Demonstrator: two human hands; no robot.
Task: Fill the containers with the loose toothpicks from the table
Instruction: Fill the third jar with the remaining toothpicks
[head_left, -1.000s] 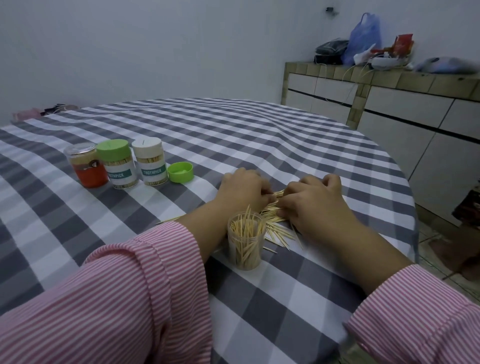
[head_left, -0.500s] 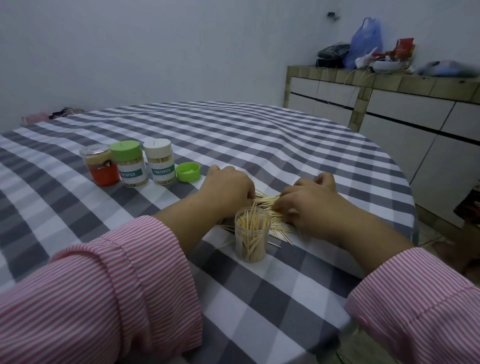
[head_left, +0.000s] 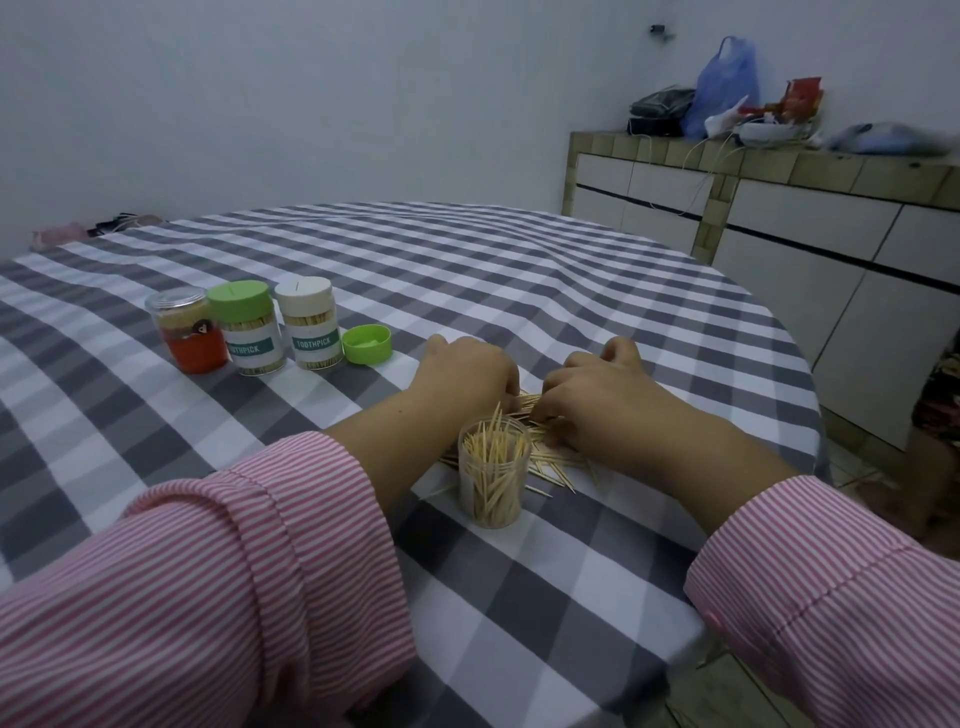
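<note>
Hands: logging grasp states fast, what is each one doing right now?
Left hand: fingers curled down on the loose toothpicks; a grip cannot be told.
Right hand: same, fingers curled on the pile; a grip cannot be told.

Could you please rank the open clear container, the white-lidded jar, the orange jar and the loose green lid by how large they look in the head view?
1. Open clear container, though it stands nearest the camera.
2. White-lidded jar and orange jar: they look alike, so unranked.
3. Loose green lid, clearly smallest.
</note>
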